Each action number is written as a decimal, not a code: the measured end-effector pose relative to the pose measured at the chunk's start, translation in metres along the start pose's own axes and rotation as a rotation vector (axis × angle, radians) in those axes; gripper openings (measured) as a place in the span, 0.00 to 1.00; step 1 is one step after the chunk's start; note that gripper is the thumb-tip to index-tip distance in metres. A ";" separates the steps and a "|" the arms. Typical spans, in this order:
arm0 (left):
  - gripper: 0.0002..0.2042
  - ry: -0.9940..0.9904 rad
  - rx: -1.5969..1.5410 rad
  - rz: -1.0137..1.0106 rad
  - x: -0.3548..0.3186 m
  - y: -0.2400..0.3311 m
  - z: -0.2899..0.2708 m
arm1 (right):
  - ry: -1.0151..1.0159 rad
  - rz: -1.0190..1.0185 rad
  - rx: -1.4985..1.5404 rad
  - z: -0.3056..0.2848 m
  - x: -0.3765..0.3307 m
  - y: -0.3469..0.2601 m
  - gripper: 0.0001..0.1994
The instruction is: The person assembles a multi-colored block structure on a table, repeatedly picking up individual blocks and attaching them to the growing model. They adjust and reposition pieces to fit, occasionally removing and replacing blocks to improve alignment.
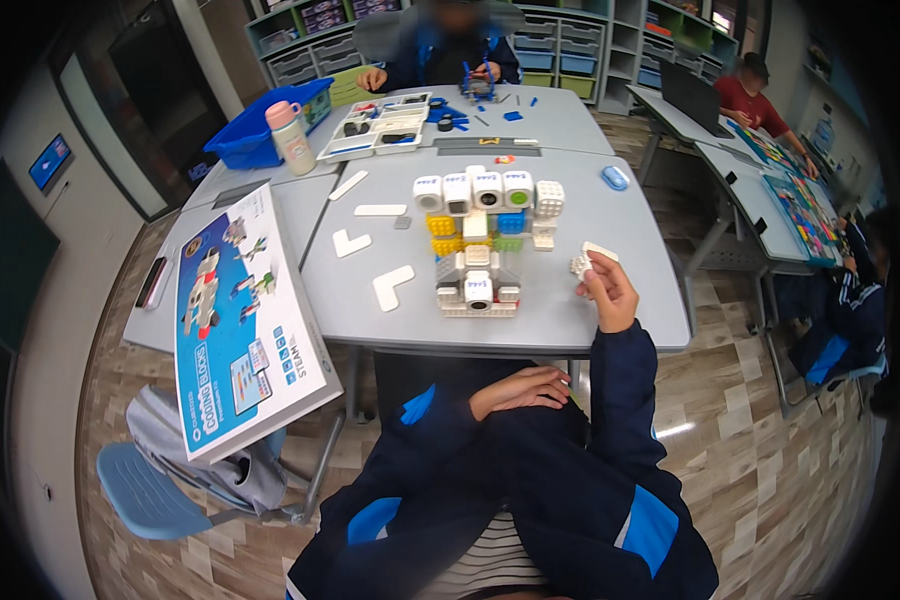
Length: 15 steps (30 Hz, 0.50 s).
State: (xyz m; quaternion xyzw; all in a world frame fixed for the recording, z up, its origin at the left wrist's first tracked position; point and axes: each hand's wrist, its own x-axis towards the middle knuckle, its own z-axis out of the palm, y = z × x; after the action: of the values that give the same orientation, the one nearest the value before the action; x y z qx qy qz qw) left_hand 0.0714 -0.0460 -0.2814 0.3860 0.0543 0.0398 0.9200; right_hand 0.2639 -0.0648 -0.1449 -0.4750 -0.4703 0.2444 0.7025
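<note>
Over the right part of the table, my right hand [612, 292] is closed, pinching a small white building block [579, 266] between thumb and fingers. Part of the block is hidden behind the fingertips. My left hand [523, 390] lies flat in my lap, fingers stretched out and holding nothing. Left of my right hand stands an upright structure of building blocks [477, 258]. It has white cube modules with round dark or green faces along its top, yellow, blue and green blocks in the middle, and another white cube module low at its front.
White L-shaped plates [394, 288] and straight strips [380, 210] lie left of the structure. A large box [255, 330] overhangs the table's left edge. Behind are a bottle [290, 140], a blue bin [240, 145], a parts tray [370, 150] and a person handling a blue model [479, 85].
</note>
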 end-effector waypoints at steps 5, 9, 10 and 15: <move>0.19 -0.010 -0.005 0.016 0.000 -0.001 -0.001 | -0.016 -0.011 -0.080 -0.003 0.001 0.000 0.15; 0.19 -0.013 0.036 0.006 0.002 -0.001 -0.003 | -0.014 -0.024 -0.132 -0.005 0.003 0.003 0.14; 0.19 0.010 0.053 -0.009 0.002 -0.001 -0.003 | -0.026 -0.032 -0.116 -0.005 0.004 0.004 0.14; 0.19 -0.010 0.061 0.005 0.001 0.001 -0.002 | -0.023 -0.033 -0.110 -0.005 0.004 0.004 0.14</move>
State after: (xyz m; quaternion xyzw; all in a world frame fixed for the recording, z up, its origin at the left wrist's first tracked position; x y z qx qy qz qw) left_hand 0.0719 -0.0442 -0.2823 0.4141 0.0500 0.0385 0.9080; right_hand 0.2711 -0.0618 -0.1473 -0.5024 -0.4990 0.2120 0.6736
